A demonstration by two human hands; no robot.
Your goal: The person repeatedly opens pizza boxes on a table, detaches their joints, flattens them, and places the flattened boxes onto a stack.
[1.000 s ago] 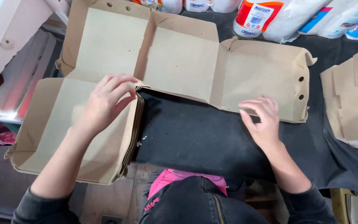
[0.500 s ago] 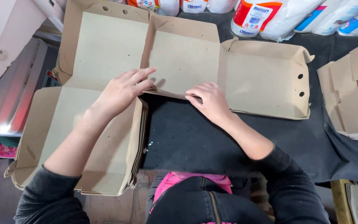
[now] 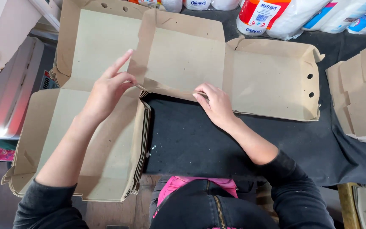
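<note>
Hands (image 3: 106, 91) (image 3: 214, 104) pinching cardboard box blank (image 3: 187, 59) edge, dark table (image 3: 191, 140)

So the thing I'm working on is a brown cardboard box blank (image 3: 217, 72), the fold-up carton kind, lying opened out and mostly flat on the dark surface. It stretches from just above my left hand (image 3: 106, 91) across past my right hand (image 3: 214, 101) and well off to that side. Both hands are pinching its near edge, where the flap is lifted a bit. The far-right panel has two small round holes and its side walls are partly folded up.
</note>
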